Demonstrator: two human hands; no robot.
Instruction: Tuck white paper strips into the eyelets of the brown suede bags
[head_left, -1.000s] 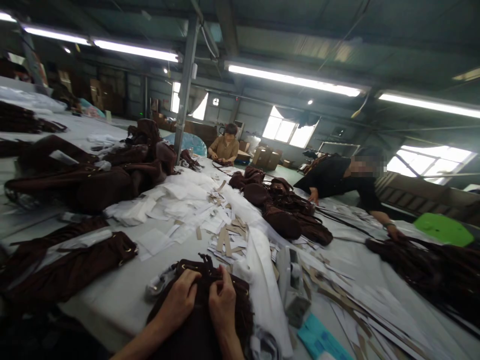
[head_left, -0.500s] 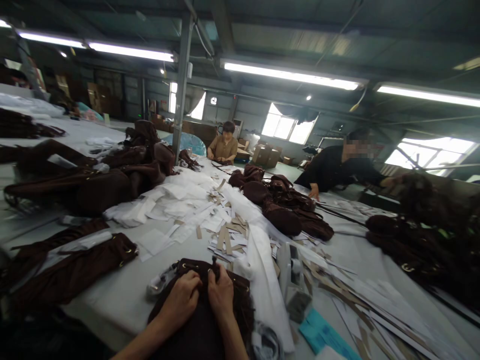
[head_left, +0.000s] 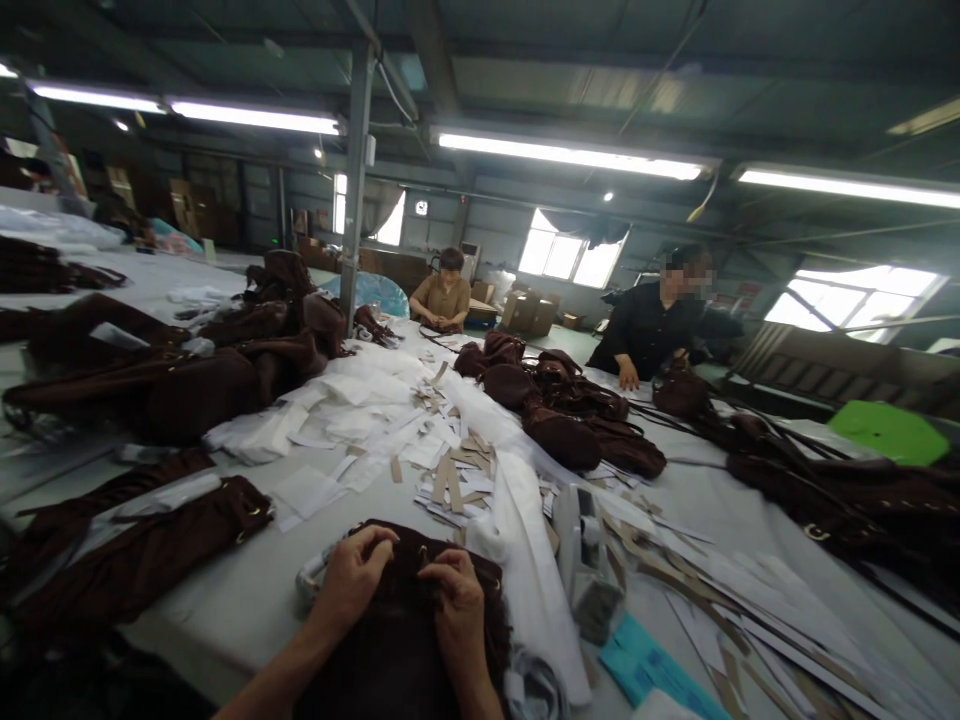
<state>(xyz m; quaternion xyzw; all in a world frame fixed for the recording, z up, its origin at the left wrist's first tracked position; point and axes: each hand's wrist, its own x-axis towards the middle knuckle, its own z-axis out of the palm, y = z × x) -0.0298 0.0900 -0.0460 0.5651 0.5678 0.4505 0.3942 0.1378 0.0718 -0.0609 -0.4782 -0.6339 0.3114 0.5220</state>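
Observation:
A dark brown bag [head_left: 390, 640] with gold eyelets along its top edge lies in front of me at the near side of the table. My left hand [head_left: 356, 575] is at the upper left of the bag, its thumb and forefinger pinched by an eyelet; what they hold is too small to make out. Just right of the bag's middle, my right hand [head_left: 456, 590] has its fingers pinched together beside another eyelet, on something too small to name. Clear plastic wrap [head_left: 311, 575] shows behind my left hand.
Brown bags [head_left: 202, 385] are heaped at the left, with more [head_left: 562, 410] at centre right. Paper scraps [head_left: 450, 480] cover the middle. A grey tape dispenser [head_left: 589, 570] and blue packet [head_left: 660, 670] lie at the right. Two people [head_left: 442, 295] [head_left: 645, 325] work across the table.
My hands have moved slightly apart along the bag's top edge, and the right one has turned. The person at the right has straightened and drawn a brown bag closer; a green sheet now shows.

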